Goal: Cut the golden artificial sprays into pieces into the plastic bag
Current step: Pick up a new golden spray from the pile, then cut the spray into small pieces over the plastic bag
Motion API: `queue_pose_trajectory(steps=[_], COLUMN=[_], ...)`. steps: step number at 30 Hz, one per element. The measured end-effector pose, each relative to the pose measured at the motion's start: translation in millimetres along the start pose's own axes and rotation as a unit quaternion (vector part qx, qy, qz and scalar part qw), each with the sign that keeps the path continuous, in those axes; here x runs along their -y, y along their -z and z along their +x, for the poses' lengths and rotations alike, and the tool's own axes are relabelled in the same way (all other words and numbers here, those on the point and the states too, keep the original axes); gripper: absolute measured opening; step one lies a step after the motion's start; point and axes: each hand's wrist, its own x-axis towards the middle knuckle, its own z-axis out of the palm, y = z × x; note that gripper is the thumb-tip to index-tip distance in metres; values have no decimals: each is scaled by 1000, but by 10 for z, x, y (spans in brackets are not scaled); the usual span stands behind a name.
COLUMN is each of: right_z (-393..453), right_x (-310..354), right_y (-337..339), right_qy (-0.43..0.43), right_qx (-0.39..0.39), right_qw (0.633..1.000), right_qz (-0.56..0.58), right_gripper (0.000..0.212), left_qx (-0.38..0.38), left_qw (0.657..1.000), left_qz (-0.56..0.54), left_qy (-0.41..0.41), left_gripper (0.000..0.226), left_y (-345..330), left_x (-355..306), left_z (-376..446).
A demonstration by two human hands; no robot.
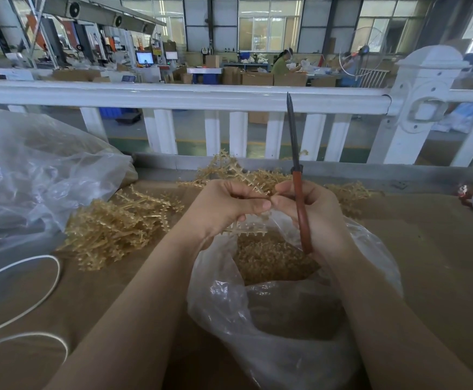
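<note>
In the head view, a golden spray (253,183) is pinched between the thumbs and fingers of the left hand (226,206) and the right hand (311,212), just above the open plastic bag (271,319) on the bench (432,249). The grip of the right hand is also curled around red-handled scissors (300,192), whose closed blades point up. Cut pieces (269,260) are seen inside the bag. A pile of sprays (117,226) lies to the left, beside a larger bag (32,170).

Bright daylight from rear windows (270,26); soft shadows; wide-angle edge bending.
</note>
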Motion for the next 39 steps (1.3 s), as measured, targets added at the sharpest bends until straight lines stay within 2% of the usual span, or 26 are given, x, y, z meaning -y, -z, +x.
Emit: queue_pose_trajectory(steps=[4, 9, 12, 15, 18, 21, 23, 32, 35, 39], right_z=[14, -23, -29, -42, -55, -46, -45, -59, -59, -61], right_x=[-28, -76, -110, -136, -134, -133, -135, -85, -85, -90], right_y=[5, 26, 41, 25, -3, 7, 10, -2, -1, -3], right_qy=[41, 50, 67, 93, 109, 99, 96, 112, 117, 122], right_qx=[-10, -5, 15, 28, 28, 23, 21, 6, 2, 1], right_qw=[994, 953, 929, 904, 893, 897, 898, 888, 885, 882], right_qz=[-101, -298, -364, -417, -435, -429, -430, -445, -451, -455], right_gripper=[19, 66, 67, 63, 63, 66, 67, 75, 77, 77], left_qx=[-25, -66, -70, -83, -87, -77, -64, -50, -45, -53], left_qw=[999, 993, 993, 994, 993, 993, 993, 988, 987, 988], left_qz=[-30, -93, -92, -49, -35, -17, -7, 70, 77, 71], left_qy=[-12, -8, -29, -54, -73, -87, -98, -131, -131, -125], left_gripper=[9, 12, 4, 19, 29, 14, 13, 46, 43, 26], left_y=[26, 126, 174, 217, 244, 236, 229, 189, 190, 194], left_x=[7, 8, -9, 0, 16, 4, 5, -43, -46, -35], left_z=[-2, 1, -7, 6, 19, 3, -6, -42, -45, -45])
